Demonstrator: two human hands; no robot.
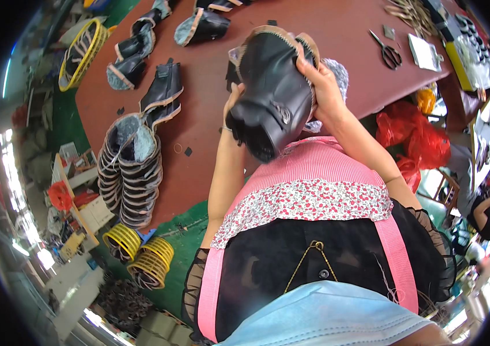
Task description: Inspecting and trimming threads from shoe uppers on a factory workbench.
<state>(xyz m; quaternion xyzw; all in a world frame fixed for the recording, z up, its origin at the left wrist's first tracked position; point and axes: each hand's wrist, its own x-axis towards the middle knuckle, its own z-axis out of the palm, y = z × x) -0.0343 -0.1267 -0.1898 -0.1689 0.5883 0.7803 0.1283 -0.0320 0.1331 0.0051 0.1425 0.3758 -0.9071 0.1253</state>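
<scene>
While both hands were raised above the dark red surface (210, 109), the person held a black leather boot upper (271, 98) in front of the chest, toe end tilted down toward the body, tan-edged opening up and away. Right hand (322, 86) clenched on the upper's right rim near the opening, fingers curled over the edge. Left hand (232, 106) mostly hidden behind the upper's left side, only thumb and part of the palm visible, pressed against the leather, grasping it. Small metal buckle (283, 113) showed on the upper's side. Grey fleecy lining piece (337, 72) lay just behind the right hand.

On the surface to the left, a tall stack of similar boot uppers (132, 173) with grey lining stood near the edge, more single uppers (163, 89) lay beyond it. Scissors (388, 52) lay well apart at the far right. Yellow wire baskets (141, 254) sat on the green floor (190, 230) below the stack, another yellow basket (82, 53) at far left. Red plastic bags (415, 138) hung beside the surface's right edge. Person wore a pink striped apron (314, 173)
</scene>
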